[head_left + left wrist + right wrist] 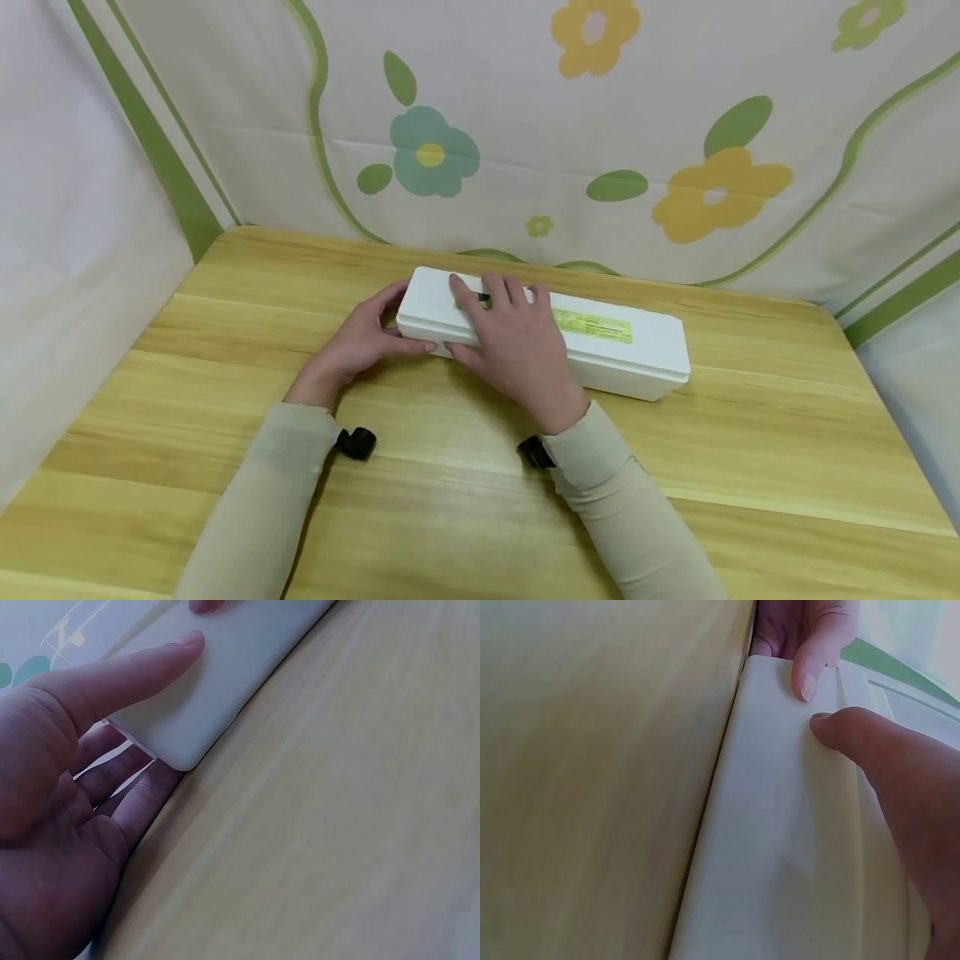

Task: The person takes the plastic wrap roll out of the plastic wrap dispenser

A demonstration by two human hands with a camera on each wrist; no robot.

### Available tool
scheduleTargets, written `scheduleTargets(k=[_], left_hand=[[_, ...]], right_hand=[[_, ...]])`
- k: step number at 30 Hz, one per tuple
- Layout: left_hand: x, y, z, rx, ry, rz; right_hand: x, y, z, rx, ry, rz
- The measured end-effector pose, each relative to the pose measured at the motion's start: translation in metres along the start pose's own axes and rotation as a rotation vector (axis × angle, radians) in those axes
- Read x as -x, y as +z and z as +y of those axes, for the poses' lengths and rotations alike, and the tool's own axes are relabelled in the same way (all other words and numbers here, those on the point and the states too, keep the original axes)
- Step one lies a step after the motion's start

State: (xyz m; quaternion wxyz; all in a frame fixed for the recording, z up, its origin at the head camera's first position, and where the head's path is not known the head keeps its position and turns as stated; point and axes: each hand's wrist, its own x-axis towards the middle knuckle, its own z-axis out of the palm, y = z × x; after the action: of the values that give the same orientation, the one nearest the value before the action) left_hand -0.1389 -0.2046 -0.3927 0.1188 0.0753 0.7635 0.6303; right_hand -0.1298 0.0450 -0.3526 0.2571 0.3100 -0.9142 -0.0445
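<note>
A long white lidded box [651, 343] lies at a slant on the wooden table, with a yellow-green label [600, 326] on its lid. At the box's left end, my left hand [362, 340] grips it, thumb along the front wall and the other fingers behind the end. My right hand [517, 346] lies over the lid left of the middle, fingers spread and bent across the top and covering part of the label. In the right wrist view, the right thumb [855, 735] is against the front wall, close to the left thumb [808, 679].
The wooden table [450, 517] reaches back to a white cloth [525, 125] printed with flowers and leaves. More white cloth hangs at both sides. A black wrist camera [357, 443] sticks out from the left sleeve, another [534, 452] from the right.
</note>
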Motion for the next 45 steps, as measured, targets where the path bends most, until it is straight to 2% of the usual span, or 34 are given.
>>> scheduleTargets(k=[10, 21, 45], left_hand=[[-0.001, -0.002, 0.0, -0.019, -0.008, 0.005], [-0.004, -0.004, 0.003, -0.017, -0.007, 0.002], [-0.005, 0.003, 0.002, 0.0, -0.009, 0.02]], right_hand=[[-0.003, -0.002, -0.01, 0.02, 0.032, -0.049], [-0.007, -0.001, -0.014, 0.047, 0.042, -0.004], [-0.005, 0.002, -0.014, 0.067, 0.035, -0.003]])
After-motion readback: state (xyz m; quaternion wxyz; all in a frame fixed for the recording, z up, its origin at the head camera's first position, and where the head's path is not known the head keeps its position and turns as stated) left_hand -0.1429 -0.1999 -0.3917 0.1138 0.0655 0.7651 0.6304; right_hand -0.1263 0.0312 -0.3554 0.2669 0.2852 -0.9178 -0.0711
